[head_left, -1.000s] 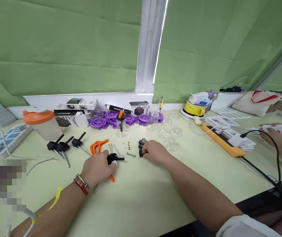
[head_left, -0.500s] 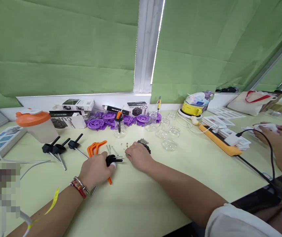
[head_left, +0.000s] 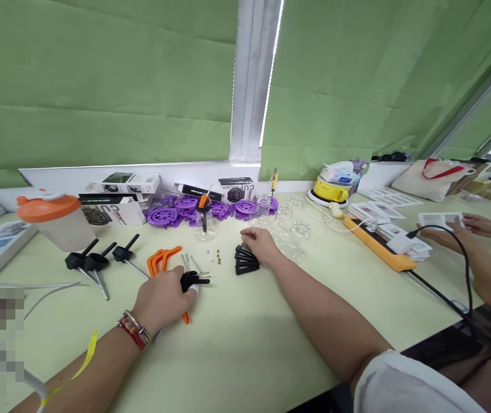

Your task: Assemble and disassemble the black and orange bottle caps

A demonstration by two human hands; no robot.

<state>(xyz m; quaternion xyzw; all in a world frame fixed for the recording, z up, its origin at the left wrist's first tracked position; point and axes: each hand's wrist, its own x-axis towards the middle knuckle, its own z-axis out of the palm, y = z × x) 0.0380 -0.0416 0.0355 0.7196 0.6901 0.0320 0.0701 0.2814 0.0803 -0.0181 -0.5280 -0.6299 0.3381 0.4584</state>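
Observation:
My left hand [head_left: 163,298] is wrapped round a black plastic clamp head [head_left: 190,280] with a metal rod [head_left: 158,335] showing below the hand. Orange handles [head_left: 159,261] lie beside and partly under this hand, near several loose metal pins [head_left: 187,263]. Farther right, my right hand [head_left: 261,242] reaches down with bent fingers onto small metal pieces [head_left: 245,248], just behind a row of black plastic pieces [head_left: 245,265]. Its fingertips are drawn together; what they pinch, if anything, is hidden. Tiny brass-coloured pieces [head_left: 218,256] lie between the hands.
Three black clamp heads with rods [head_left: 96,262] lie at left, near an orange-lidded cup [head_left: 54,221]. Purple plastic parts [head_left: 163,217] and boxes [head_left: 120,211] line the back. Glass jars [head_left: 300,230] and an orange power strip [head_left: 378,244] stand right; another person's hands [head_left: 452,235] work beyond.
My right hand has moved back and right, from beside the tiny brass pieces to the small metal pieces, uncovering the black pieces. My left hand keeps its hold on the clamp head.

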